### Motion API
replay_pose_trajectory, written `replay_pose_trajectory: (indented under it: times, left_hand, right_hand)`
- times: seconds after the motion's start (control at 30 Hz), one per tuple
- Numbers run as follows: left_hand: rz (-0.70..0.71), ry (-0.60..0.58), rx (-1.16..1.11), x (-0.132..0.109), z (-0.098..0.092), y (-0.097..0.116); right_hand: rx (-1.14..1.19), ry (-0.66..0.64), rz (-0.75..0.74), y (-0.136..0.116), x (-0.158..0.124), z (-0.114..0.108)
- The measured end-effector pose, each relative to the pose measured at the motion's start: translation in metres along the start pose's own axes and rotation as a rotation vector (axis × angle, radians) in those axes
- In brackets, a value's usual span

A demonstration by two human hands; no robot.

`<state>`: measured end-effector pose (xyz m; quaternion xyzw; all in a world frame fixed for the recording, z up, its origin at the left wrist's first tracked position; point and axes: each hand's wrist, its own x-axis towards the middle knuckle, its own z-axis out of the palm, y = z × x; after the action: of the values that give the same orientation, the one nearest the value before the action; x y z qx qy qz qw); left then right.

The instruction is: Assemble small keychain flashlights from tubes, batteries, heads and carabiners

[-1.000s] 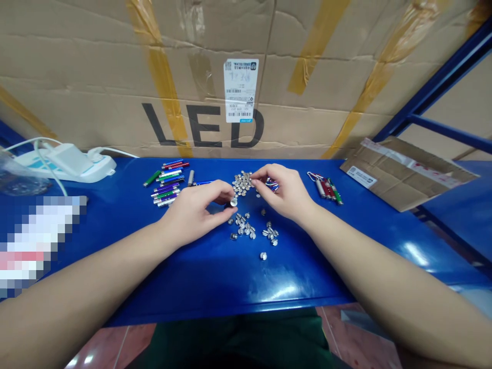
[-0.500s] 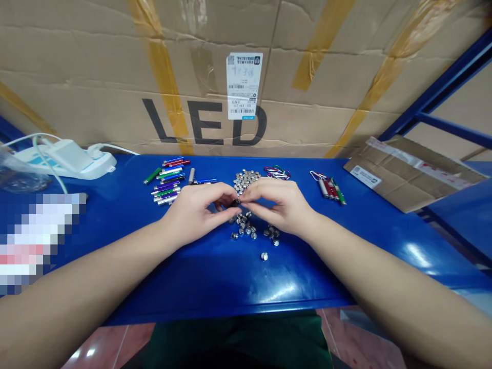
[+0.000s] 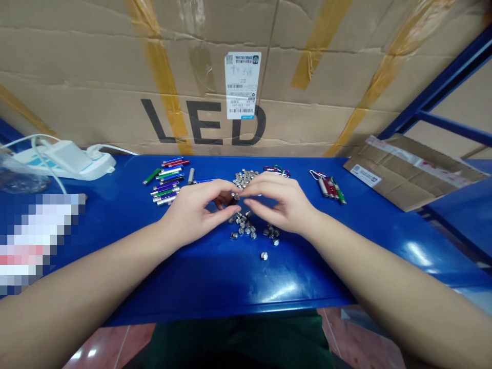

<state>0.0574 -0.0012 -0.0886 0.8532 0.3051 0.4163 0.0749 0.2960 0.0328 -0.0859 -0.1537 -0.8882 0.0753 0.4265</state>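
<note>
A metal part (image 3: 236,196) is pinched by the left hand (image 3: 195,209); any grasp by the right hand (image 3: 285,203), alongside, cannot be discerned.

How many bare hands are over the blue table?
2: the left hand holds a small silver-topped piece; the right hand is just to the right of it. Both show plainly; no others are visible.

Glare spots the blue tabletop (image 3: 215,282); edges look stretched.
</note>
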Motion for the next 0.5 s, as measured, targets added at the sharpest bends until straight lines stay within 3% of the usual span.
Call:
replay_pose_trajectory:
  times: [0.1,0.27,0.5]
  left_hand:
    - [0.040,0.013,0.062,0.002,-0.001,0.000]
    - [0.047,-0.011,0.089,0.003,-0.003,0.000]
    - [0.010,-0.012,0.072,0.002,-0.004,0.000]
  right_hand:
    - [-0.221,-0.039,0.166,0.009,-0.002,-0.011]
    - [-0.504,-0.398,0.460,0.023,-0.010,-0.023]
    - [-0.529,-0.529,0.428,0.026,-0.011,-0.017]
